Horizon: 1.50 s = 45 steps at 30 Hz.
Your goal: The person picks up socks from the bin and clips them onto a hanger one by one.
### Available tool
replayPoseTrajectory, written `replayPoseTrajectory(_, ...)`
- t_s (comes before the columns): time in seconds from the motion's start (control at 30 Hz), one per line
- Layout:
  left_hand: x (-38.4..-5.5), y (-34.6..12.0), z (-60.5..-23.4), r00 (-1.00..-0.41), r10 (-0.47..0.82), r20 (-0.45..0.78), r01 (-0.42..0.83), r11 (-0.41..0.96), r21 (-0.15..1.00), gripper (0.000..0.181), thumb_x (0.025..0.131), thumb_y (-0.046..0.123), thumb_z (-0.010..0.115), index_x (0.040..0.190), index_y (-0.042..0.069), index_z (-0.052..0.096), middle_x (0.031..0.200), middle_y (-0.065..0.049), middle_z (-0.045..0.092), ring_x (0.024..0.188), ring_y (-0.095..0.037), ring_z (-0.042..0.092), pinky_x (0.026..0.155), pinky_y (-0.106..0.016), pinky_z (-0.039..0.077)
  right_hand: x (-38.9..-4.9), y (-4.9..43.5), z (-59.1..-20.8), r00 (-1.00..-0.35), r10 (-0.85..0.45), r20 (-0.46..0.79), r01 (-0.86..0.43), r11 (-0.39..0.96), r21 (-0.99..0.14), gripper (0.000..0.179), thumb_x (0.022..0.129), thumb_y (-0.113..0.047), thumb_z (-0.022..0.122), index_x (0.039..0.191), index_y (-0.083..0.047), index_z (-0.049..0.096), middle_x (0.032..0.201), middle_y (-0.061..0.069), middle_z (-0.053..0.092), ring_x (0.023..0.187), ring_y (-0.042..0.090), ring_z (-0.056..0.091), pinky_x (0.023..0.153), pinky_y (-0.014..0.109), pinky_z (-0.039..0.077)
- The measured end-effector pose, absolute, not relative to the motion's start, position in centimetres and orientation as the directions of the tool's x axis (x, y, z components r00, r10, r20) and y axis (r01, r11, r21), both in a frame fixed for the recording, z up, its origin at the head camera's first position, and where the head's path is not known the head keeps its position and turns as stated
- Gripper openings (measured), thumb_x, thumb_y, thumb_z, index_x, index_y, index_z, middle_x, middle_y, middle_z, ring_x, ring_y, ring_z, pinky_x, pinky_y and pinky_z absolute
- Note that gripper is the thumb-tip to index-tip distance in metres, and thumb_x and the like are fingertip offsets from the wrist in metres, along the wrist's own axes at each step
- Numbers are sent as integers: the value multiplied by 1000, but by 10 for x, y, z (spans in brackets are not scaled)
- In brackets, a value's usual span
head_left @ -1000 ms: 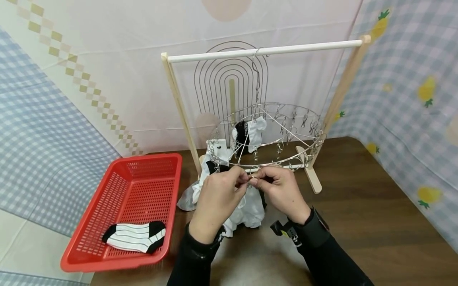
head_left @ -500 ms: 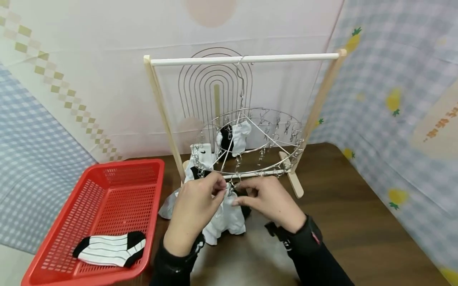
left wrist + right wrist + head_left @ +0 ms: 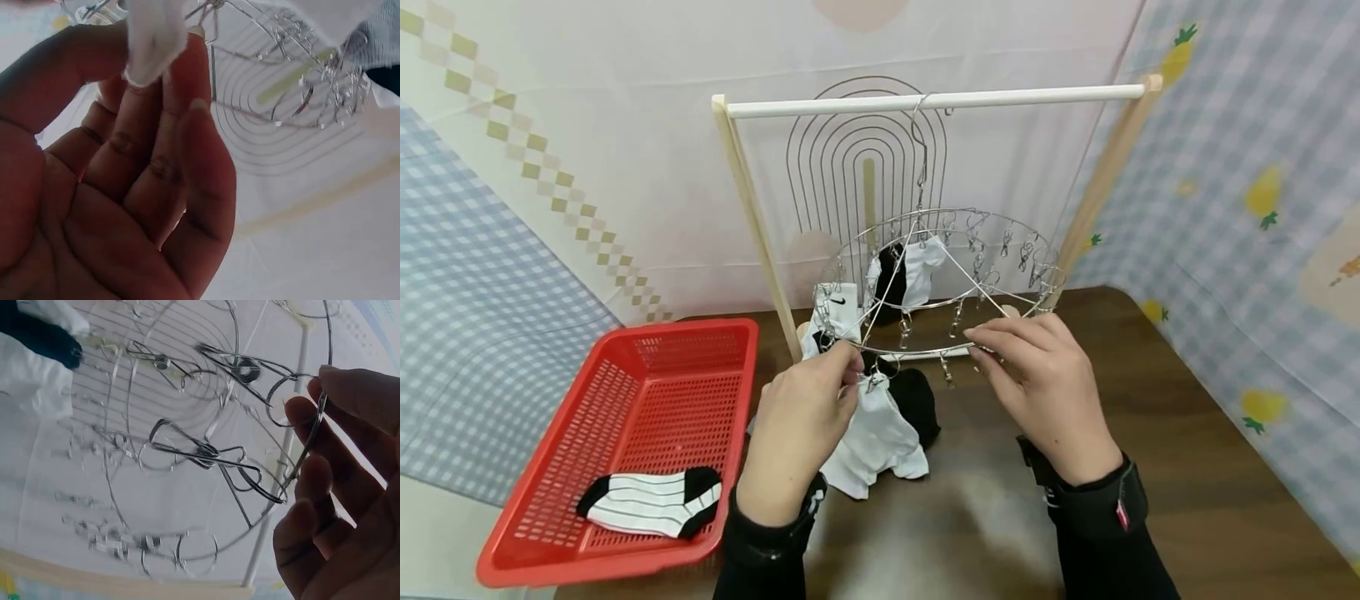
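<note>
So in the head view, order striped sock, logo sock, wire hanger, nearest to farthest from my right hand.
1. Wire hanger: touching your right hand.
2. Logo sock: hanger's left side.
3. Striped sock: in the red basket, left.

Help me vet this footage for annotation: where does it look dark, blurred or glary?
Head: pale sheen on the brown table; left wrist: left grip backlit and dark, white cloth soft-edged; right wrist: nearest clip fairly sharp, farther clips blurred.

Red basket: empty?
No, a striped black-and-white sock lies in the red basket.
</note>
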<state>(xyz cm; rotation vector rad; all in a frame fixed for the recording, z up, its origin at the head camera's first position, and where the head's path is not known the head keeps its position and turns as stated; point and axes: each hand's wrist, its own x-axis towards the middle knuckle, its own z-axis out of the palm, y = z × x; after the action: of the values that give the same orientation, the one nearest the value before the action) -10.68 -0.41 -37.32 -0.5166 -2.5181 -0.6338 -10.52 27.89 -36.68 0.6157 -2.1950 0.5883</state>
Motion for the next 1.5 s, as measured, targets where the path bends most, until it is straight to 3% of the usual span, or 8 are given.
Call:
replayPoseTrajectory(0.27, -104, -8, -364, -796, 217, 564, 468, 812, 348, 25, 90, -6, 81, 98, 17, 76, 91, 3, 81, 78, -24, 77, 59, -45, 58, -114, 270, -367, -471, -245, 847, -664, 731, -157, 15, 91, -9, 93, 106, -9, 91, 95, 9, 86, 89, 28, 66, 87, 40, 51)
replayPoseTrajectory(0.4, -103, -1, -362, -689, 248, 681, 570, 766, 298, 18, 93, 1, 87, 100, 16, 82, 99, 1, 83, 87, -23, 82, 69, -41, 67, -117, 262, -369, -407, -257, 876, -667, 739, -93, 13, 100, -22, 88, 102, -10, 91, 91, 7, 86, 85, 27, 70, 87, 44, 58)
replayPoseTrajectory(0.57, -107, 16, -365, -538, 289, 792, 703, 672, 233, 9, 100, 10, 86, 108, 13, 88, 110, -3, 85, 99, -21, 85, 85, -34, 70, -118, 247, -373, -357, -254, 899, -635, 772, -34, 37, 113, -39, 72, 99, -12, 92, 87, 4, 86, 77, 25, 70, 70, 37, 56)
replayPoseTrajectory(0.77, -118, 20, -369, -525, 287, 801, 701, 680, 216, 15, 103, 6, 81, 112, 15, 89, 110, -2, 85, 101, -23, 84, 88, -38, 70, -119, 227, -371, -322, -244, 915, -606, 795, -1, 31, 111, -33, 75, 97, -11, 91, 85, 4, 86, 71, 25, 69, 64, 37, 57)
replayPoseTrajectory(1.03, -126, 17, -372, -547, 305, 780, 706, 669, 232, 18, 100, 1, 83, 112, 13, 89, 106, -2, 84, 97, -20, 84, 87, -33, 69, -115, 213, -374, -335, -222, 916, -571, 821, -10, 10, 94, -18, 91, 99, -10, 91, 88, 5, 86, 76, 26, 68, 68, 39, 56)
replayPoseTrajectory(1.33, -128, 13, -373, -554, 293, 779, 679, 701, 219, 28, 96, -12, 78, 109, 10, 88, 106, -2, 84, 93, -20, 86, 82, -32, 70, -103, 211, -390, -318, -194, 928, -658, 750, -69, 24, 110, -27, 77, 105, -8, 89, 99, 9, 87, 77, 25, 74, 67, 36, 59)
replayPoseTrajectory(1.4, -127, 12, -373, -559, 293, 776, 669, 712, 213, 31, 94, -15, 78, 109, 10, 88, 106, -3, 84, 93, -21, 86, 81, -32, 70, -98, 207, -400, -357, -216, 909, -675, 732, -91, 27, 111, -29, 75, 107, -6, 88, 95, 8, 87, 73, 21, 76, 64, 34, 61)
replayPoseTrajectory(1.5, -127, 11, -372, -571, 291, 767, 654, 726, 212, 32, 93, -17, 77, 109, 9, 87, 106, -4, 84, 94, -21, 86, 81, -32, 70, -94, 197, -416, -517, -237, 822, -630, 755, -178, 33, 104, -30, 84, 118, -1, 85, 89, 7, 85, 64, 13, 73, 59, 32, 60)
